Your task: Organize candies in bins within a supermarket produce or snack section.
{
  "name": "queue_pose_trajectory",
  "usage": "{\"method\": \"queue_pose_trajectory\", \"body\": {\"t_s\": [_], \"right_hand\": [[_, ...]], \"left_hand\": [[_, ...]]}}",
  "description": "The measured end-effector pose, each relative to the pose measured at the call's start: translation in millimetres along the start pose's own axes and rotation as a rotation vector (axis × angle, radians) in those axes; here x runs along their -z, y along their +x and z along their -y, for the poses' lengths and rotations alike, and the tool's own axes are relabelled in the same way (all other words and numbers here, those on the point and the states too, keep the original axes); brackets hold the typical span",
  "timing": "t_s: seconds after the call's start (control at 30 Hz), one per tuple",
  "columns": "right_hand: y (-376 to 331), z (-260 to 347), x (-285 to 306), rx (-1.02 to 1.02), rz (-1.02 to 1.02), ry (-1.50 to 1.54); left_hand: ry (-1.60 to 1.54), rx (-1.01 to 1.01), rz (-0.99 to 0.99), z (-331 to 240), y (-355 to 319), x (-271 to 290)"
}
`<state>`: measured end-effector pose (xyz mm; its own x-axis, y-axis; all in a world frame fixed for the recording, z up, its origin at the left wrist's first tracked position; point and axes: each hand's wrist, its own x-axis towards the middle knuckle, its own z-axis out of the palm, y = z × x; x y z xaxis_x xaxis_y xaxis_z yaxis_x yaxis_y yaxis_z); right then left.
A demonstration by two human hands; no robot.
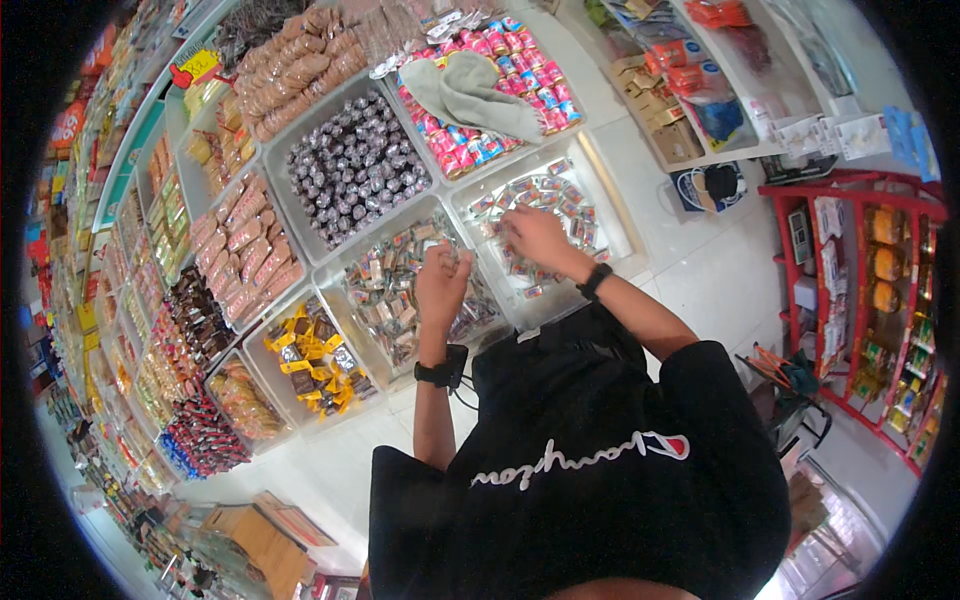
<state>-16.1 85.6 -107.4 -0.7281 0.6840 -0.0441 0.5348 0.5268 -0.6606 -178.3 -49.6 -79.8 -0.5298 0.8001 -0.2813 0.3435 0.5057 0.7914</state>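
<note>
My left hand (pixel 442 287) is above a clear bin of small wrapped sweets (pixel 385 300) in silvery and brown wrappers. Its fingers are curled in, and whatever they may hold is hidden. To the right, my right hand (pixel 543 240) reaches down over a neighbouring bin of small sweets (pixel 575 205) in clear wrappers with coloured labels. These lie in a thin layer, and the pale bottom of the bin shows around them. The right hand's fingers are bent together at the sweets, their tips hard to make out. A dark band circles each wrist.
Adjoining bins hold dark foil-wrapped balls (pixel 355 165), yellow-wrapped sweets (pixel 312 362), pink packets (pixel 250 245) and pink-and-blue sweets (pixel 555 95) under a grey-green cloth (pixel 465 90). A red rack (pixel 850 195) of packaged goods stands at right. More sweet bins (pixel 150 330) line the left.
</note>
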Motion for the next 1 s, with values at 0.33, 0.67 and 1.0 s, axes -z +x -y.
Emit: {"method": "queue_pose_trajectory", "body": {"t_s": [0.33, 0.67, 1.0], "right_hand": [[28.6, -8.7, -56.3, -0.403, -0.068, 0.004], [-19.2, 21.4, 16.3, -0.085, 0.188, 0.504], [-21.1, -6.0, -14.0, -0.151, 0.276, 0.642]], "left_hand": [[-0.152, 0.055, -0.044, 6.5, -1.7, -0.4], [-0.253, -0.081, 0.346, -7.1, -2.2, -7.5], [-0.615, 0.005, 0.439, 15.1, -0.4, -17.6]]}}
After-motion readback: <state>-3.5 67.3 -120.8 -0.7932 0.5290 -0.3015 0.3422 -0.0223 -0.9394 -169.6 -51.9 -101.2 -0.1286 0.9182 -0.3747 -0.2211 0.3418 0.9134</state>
